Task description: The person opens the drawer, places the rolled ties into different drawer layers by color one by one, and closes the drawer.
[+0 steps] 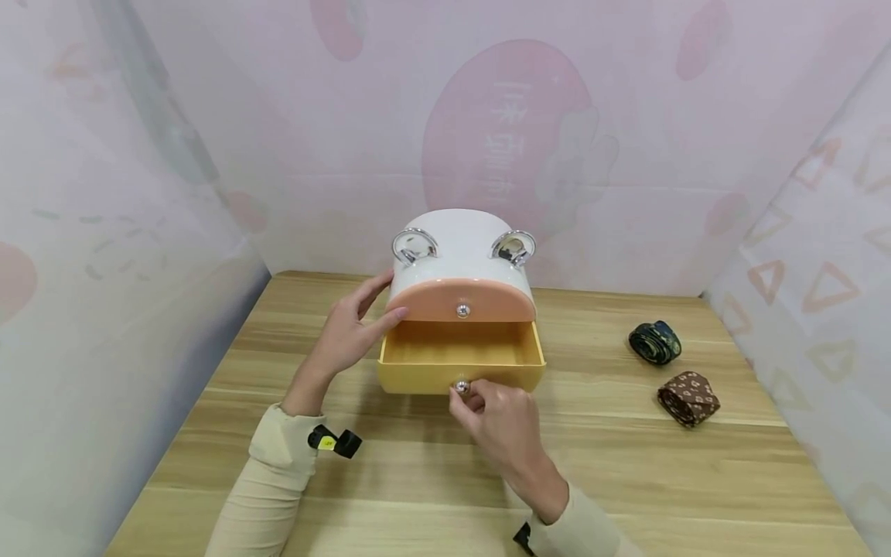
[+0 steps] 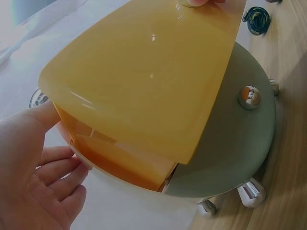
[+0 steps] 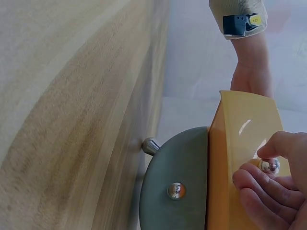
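Observation:
A rounded white drawer cabinet [image 1: 458,247] stands on the table, with two silver ear-shaped rings on top. Its yellow drawer [image 1: 418,378] is pulled out, and the inside that shows holds nothing. Above it the orange-pink drawer [image 1: 438,299] is closed; the grey-green drawer [image 2: 225,129] below is closed too. My right hand [image 1: 504,422] pinches the yellow drawer's silver knob [image 3: 269,166] between thumb and fingers. My left hand [image 1: 346,331] rests against the cabinet's left side, its thumb near the front edge and its fingers loosely extended along the side.
On the right of the wooden table [image 1: 599,480] lie a rolled dark green patterned necktie [image 1: 655,343] and a rolled brown flowered necktie [image 1: 688,398]. Printed cloth walls [image 1: 334,193] close in the back and both sides. Silver feet [image 2: 252,192] raise the cabinet.

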`<action>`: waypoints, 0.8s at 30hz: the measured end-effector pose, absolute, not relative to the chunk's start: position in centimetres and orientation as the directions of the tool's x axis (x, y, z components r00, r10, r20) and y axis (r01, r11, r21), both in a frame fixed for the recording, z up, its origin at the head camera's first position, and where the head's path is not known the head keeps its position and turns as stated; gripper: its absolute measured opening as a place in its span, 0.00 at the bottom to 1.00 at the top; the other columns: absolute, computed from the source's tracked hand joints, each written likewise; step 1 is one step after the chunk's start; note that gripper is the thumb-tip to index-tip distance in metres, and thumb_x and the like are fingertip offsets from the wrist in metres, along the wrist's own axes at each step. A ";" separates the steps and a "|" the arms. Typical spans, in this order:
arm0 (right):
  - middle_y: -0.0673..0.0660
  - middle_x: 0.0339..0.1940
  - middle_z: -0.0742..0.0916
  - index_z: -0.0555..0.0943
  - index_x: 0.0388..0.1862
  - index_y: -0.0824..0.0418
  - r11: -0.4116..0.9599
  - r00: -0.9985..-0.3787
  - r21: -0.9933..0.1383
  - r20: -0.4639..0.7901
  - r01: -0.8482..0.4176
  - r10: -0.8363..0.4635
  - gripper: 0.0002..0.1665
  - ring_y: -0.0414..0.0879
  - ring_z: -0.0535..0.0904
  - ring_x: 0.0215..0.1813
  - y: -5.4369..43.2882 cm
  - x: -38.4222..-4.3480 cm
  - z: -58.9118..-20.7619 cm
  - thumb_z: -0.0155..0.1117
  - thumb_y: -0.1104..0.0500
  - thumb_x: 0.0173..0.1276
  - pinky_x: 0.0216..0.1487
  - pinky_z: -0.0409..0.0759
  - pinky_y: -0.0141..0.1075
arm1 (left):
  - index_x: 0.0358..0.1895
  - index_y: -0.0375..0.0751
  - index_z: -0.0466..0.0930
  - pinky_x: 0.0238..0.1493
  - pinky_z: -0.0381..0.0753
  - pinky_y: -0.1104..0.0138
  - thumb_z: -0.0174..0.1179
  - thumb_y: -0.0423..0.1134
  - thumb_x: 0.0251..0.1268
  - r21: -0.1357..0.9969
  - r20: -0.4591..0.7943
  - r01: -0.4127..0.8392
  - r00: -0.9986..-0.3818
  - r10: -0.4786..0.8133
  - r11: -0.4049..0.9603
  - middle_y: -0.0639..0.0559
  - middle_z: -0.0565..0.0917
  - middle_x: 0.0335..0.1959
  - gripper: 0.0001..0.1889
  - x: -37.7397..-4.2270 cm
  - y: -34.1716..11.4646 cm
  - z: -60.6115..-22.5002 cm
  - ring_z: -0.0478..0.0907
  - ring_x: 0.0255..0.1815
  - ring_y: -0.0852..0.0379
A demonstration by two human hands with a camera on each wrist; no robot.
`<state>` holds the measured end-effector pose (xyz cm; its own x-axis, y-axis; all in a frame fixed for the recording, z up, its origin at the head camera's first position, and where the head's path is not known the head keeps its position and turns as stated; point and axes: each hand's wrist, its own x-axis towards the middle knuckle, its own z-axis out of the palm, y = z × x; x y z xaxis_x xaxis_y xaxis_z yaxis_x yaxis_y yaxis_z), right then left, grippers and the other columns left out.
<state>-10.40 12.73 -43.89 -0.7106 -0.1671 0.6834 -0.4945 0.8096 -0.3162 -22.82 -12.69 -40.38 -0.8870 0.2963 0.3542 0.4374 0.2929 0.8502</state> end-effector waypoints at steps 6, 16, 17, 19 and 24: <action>0.45 0.18 0.89 0.89 0.22 0.55 0.803 -0.686 -0.302 0.706 -0.514 -0.173 0.09 0.33 0.84 0.19 12.8 -10.0 -44.0 0.82 0.57 0.57 0.22 0.82 0.23 | 0.79 0.47 0.69 0.86 0.63 0.52 0.70 0.45 0.73 0.851 0.351 0.436 -0.887 0.300 0.293 0.48 0.72 0.80 0.35 -22.8 -12.7 -40.4 0.65 0.84 0.50; 0.44 0.18 0.89 0.89 0.22 0.53 0.796 -0.698 -0.330 0.700 -0.507 -0.154 0.09 0.31 0.84 0.20 12.9 -9.3 -44.0 0.83 0.57 0.57 0.23 0.82 0.22 | 0.80 0.50 0.69 0.86 0.62 0.52 0.70 0.47 0.73 0.854 0.340 0.425 -0.892 0.296 0.301 0.51 0.71 0.80 0.35 -22.8 -12.6 -40.4 0.64 0.84 0.51; 0.44 0.18 0.89 0.89 0.22 0.53 0.797 -0.697 -0.328 0.700 -0.507 -0.156 0.09 0.31 0.84 0.20 12.9 -9.2 -44.0 0.83 0.57 0.56 0.23 0.82 0.22 | 0.80 0.51 0.69 0.86 0.62 0.53 0.70 0.47 0.73 0.854 0.339 0.424 -0.893 0.295 0.301 0.51 0.71 0.80 0.35 -22.8 -12.6 -40.4 0.64 0.84 0.52; 0.44 0.18 0.89 0.89 0.22 0.53 0.797 -0.697 -0.325 0.699 -0.509 -0.160 0.09 0.31 0.84 0.20 12.9 -9.1 -43.9 0.83 0.57 0.56 0.23 0.82 0.21 | 0.80 0.51 0.68 0.86 0.62 0.53 0.69 0.47 0.73 0.855 0.338 0.422 -0.894 0.294 0.301 0.51 0.71 0.80 0.35 -22.8 -12.7 -40.4 0.64 0.84 0.52; 0.44 0.18 0.89 0.89 0.23 0.54 0.794 -0.695 -0.321 0.699 -0.516 -0.169 0.09 0.31 0.84 0.20 12.9 -8.8 -43.7 0.83 0.58 0.56 0.23 0.81 0.20 | 0.80 0.51 0.68 0.86 0.62 0.53 0.69 0.48 0.73 0.855 0.341 0.424 -0.894 0.291 0.300 0.51 0.71 0.80 0.35 -22.9 -12.7 -40.6 0.64 0.84 0.52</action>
<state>-8.75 12.86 -43.74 -0.6950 -0.1694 0.6987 -0.5162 0.7941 -0.3209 -22.87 -12.71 -40.62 -0.8936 0.2912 0.3415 0.4242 0.2998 0.8545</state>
